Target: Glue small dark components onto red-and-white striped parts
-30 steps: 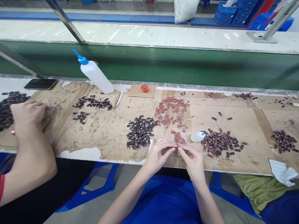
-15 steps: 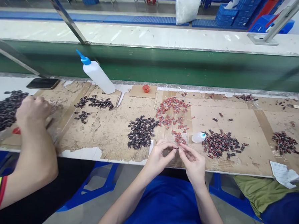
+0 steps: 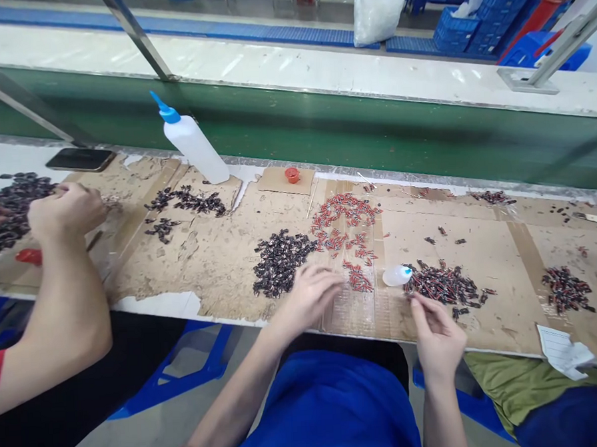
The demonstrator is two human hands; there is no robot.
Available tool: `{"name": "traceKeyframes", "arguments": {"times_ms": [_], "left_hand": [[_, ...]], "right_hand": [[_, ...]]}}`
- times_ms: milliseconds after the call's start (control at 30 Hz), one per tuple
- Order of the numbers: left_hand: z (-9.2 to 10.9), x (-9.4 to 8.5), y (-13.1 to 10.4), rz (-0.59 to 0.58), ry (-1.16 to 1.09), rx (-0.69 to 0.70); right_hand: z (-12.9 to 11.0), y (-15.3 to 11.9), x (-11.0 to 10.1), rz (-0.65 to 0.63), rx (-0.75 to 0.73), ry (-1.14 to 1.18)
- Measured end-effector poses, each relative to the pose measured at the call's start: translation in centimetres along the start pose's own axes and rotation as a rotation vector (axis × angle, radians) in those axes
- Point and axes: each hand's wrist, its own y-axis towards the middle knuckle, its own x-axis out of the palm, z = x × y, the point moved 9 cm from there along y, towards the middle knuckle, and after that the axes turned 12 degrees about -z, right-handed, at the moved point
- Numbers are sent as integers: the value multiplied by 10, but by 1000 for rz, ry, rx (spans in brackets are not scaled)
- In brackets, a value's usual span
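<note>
My left hand hovers by the right edge of a pile of small black parts, its fingers stretched out and slightly bent, with nothing visible in them. Above its fingertips lie scattered small red parts. My right hand has thumb and forefinger pinched together at the lower left edge of a heap of black-and-red pieces. A tiny dark piece shows at those fingertips, too small to make out well. Just above them a small white bottle with a blue tip lies on its side.
A large white squeeze bottle stands behind, left of a red cup. At left, a co-worker's hands handle another black pile near a phone. More black-and-red pieces and a paper slip are at right.
My hands have come apart from where they met in the middle. The right has moved right to the black-and-red heap; the left has moved left and slightly up toward the black pile.
</note>
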Motion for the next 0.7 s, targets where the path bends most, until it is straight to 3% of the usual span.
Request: {"name": "traceKeyframes", "arguments": {"times_ms": [67,133,267,367,500,700], "left_hand": [[-16,-18,-3,56,236,-78],[-29,-27,-5,53,390,-130],[-39,-27,-7,-16,504,-140],[-37,-29,-8,29,476,-121],[-28,-26,-8,75,351,-100],[-13,15,-2,-4,108,-59]], "right_hand": [[1,4,-22,141,-13,-135],[-6,10,-24,159,-78,-270],[-24,21,8,34,-250,-509],[-24,27,33,-46,-275,-558],[-19,32,46,-120,-236,-395],[8,22,50,-207,-3,117]]}}
